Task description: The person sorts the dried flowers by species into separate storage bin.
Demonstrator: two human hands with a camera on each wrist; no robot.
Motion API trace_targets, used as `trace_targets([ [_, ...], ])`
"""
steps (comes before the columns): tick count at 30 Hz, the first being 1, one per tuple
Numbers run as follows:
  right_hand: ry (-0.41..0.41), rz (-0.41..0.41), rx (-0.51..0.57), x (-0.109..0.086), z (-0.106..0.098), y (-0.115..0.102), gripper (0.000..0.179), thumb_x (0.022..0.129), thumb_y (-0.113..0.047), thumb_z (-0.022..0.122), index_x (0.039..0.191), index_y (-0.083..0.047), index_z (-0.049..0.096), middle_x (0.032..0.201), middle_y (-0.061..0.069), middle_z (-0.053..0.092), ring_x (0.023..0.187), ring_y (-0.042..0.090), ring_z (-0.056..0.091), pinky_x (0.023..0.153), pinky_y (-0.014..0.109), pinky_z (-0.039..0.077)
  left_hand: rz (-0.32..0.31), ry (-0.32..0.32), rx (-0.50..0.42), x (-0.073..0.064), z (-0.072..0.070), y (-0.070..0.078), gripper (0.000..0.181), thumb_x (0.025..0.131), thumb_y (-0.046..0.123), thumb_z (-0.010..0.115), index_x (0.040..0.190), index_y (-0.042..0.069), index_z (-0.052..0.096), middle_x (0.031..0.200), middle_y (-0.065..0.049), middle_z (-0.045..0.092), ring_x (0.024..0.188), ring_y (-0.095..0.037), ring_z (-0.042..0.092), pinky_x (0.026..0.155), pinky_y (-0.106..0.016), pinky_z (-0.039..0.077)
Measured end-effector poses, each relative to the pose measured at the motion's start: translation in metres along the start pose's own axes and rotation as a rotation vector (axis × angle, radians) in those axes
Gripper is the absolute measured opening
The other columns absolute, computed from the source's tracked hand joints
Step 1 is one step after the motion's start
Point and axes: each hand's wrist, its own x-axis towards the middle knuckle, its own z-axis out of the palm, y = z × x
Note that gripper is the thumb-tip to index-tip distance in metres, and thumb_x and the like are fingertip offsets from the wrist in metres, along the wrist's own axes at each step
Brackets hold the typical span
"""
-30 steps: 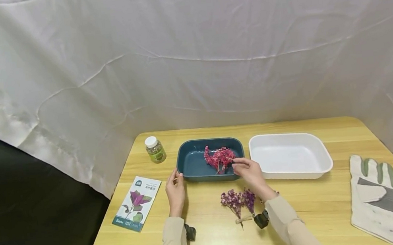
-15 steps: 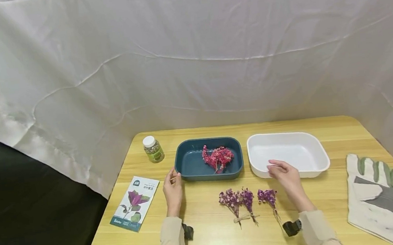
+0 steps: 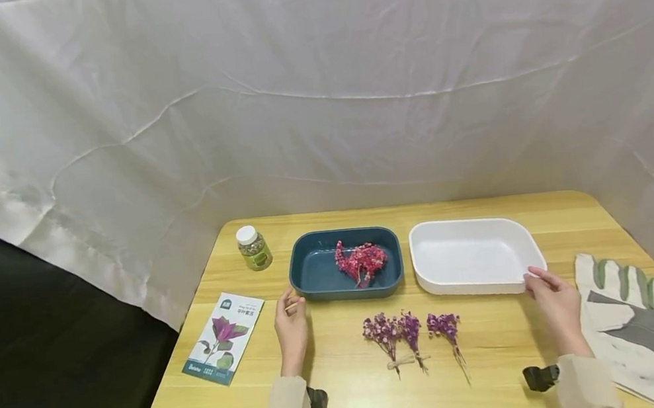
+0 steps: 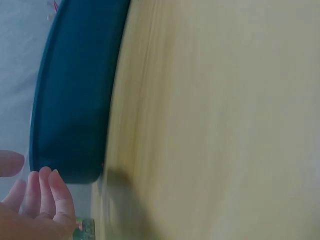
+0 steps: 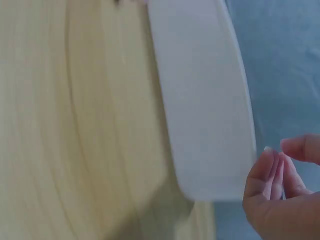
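In the head view, my left hand (image 3: 291,334) is at the front left corner of a dark blue tray (image 3: 319,296). Its fingertips meet the tray's end wall in the left wrist view, thumb apart from them. A clump of pink dried flowers (image 3: 363,262) lies inside that tray, towards its right. My right hand (image 3: 556,306) has its fingertips at the front right corner of a white tray (image 3: 470,259). Seen from the right wrist, the thumb and loosely bent fingers (image 5: 265,172) come close together beside the white tray's end.
Small bunches of purple dried flowers (image 3: 384,337) lie in front of the trays, stems towards me. To the left are a seed packet (image 3: 224,338) and a white-capped jar (image 3: 254,248). A work glove (image 3: 639,324) lies right of my right hand.
My right hand has moved right, from the blue tray past the white tray's front to its right corner. The left hand stays by the blue tray's corner. The flowers stay put.
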Motion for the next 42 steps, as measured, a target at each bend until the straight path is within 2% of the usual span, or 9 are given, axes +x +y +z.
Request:
trace_targets([
  [3, 0.04, 0.011, 0.011, 0.009, -0.007, 0.005, 0.009, 0.093, -0.018, 0.06, 0.098, -0.023, 0.065, 0.067, -0.026, 0.06, 0.064, -0.009, 0.058, 0.063, 0.005, 0.048, 0.002, -0.015, -0.012, -0.012, 0.002, 0.0, 0.033, 0.094, 0.004, 0.058, 0.127, -0.001, 0.058, 0.11, -0.019, 0.062, 0.091, -0.02, 0.06, 0.072, -0.019, 0.047],
  [7, 0.051, 0.036, 0.074, 0.017, -0.012, 0.009, 0.015, 0.092, -0.015, 0.06, 0.088, -0.028, 0.065, 0.067, -0.025, 0.06, 0.064, -0.008, 0.059, 0.062, 0.005, 0.049, -0.015, -0.069, -0.013, -0.033, 0.008, 0.002, 0.03, 0.091, 0.0, 0.058, 0.122, -0.002, 0.061, 0.108, -0.019, 0.062, 0.088, -0.017, 0.059, 0.072, -0.019, 0.047],
  [10, 0.05, 0.042, 0.097, 0.02, -0.013, 0.01, 0.02, 0.092, -0.013, 0.06, 0.083, -0.031, 0.064, 0.066, -0.024, 0.06, 0.063, -0.008, 0.059, 0.062, 0.006, 0.049, -0.039, -0.142, 0.002, -0.05, 0.014, 0.004, 0.031, 0.09, -0.001, 0.059, 0.121, 0.0, 0.061, 0.109, -0.018, 0.062, 0.088, -0.017, 0.06, 0.072, -0.02, 0.049],
  [16, 0.056, 0.066, 0.125, 0.022, -0.013, 0.01, 0.021, 0.092, -0.012, 0.059, 0.083, -0.03, 0.064, 0.068, -0.023, 0.06, 0.064, -0.007, 0.058, 0.062, 0.006, 0.049, -0.047, -0.316, 0.037, -0.086, 0.029, 0.008, 0.03, 0.087, 0.0, 0.062, 0.118, -0.001, 0.063, 0.106, -0.017, 0.063, 0.084, -0.014, 0.06, 0.069, -0.02, 0.051],
  [22, 0.063, 0.044, 0.131, 0.021, -0.011, 0.01, 0.023, 0.093, -0.01, 0.058, 0.081, -0.03, 0.064, 0.067, -0.022, 0.059, 0.063, -0.006, 0.057, 0.061, 0.007, 0.049, -0.001, -0.399, 0.099, -0.112, 0.045, 0.01, 0.022, 0.086, -0.001, 0.064, 0.107, 0.001, 0.067, 0.097, -0.01, 0.064, 0.078, -0.006, 0.057, 0.07, -0.016, 0.05],
  [27, 0.075, 0.049, 0.14, 0.02, -0.01, 0.012, 0.022, 0.093, -0.011, 0.058, 0.082, -0.03, 0.063, 0.069, -0.021, 0.058, 0.062, -0.006, 0.057, 0.06, 0.007, 0.049, -0.009, -0.412, 0.178, -0.121, 0.053, 0.015, 0.019, 0.082, 0.004, 0.07, 0.1, 0.002, 0.068, 0.092, -0.006, 0.061, 0.075, -0.006, 0.055, 0.067, -0.016, 0.049],
  [30, 0.072, 0.056, 0.136, 0.02, -0.009, 0.012, 0.018, 0.093, -0.012, 0.058, 0.087, -0.028, 0.063, 0.07, -0.021, 0.058, 0.063, -0.006, 0.057, 0.061, 0.007, 0.05, -0.024, -0.423, 0.252, -0.123, 0.056, 0.016, 0.021, 0.077, 0.007, 0.076, 0.096, 0.004, 0.067, 0.086, -0.003, 0.059, 0.072, -0.008, 0.052, 0.061, -0.017, 0.045],
  [34, 0.074, 0.065, 0.155, 0.021, -0.009, 0.011, 0.018, 0.093, -0.011, 0.059, 0.088, -0.027, 0.064, 0.069, -0.021, 0.059, 0.063, -0.005, 0.057, 0.061, 0.007, 0.05, -0.006, -0.419, 0.333, -0.123, 0.059, 0.016, 0.023, 0.074, 0.007, 0.079, 0.092, 0.005, 0.065, 0.076, 0.0, 0.059, 0.065, -0.008, 0.05, 0.056, -0.02, 0.041],
  [42, 0.087, 0.065, 0.208, 0.02, -0.008, 0.014, 0.022, 0.093, -0.008, 0.059, 0.086, -0.027, 0.065, 0.072, -0.019, 0.06, 0.064, -0.003, 0.058, 0.061, 0.008, 0.051, 0.005, -0.372, 0.354, -0.124, 0.06, 0.015, 0.023, 0.075, 0.005, 0.077, 0.093, 0.003, 0.063, 0.068, -0.001, 0.066, 0.055, -0.007, 0.056, 0.05, -0.021, 0.045],
])
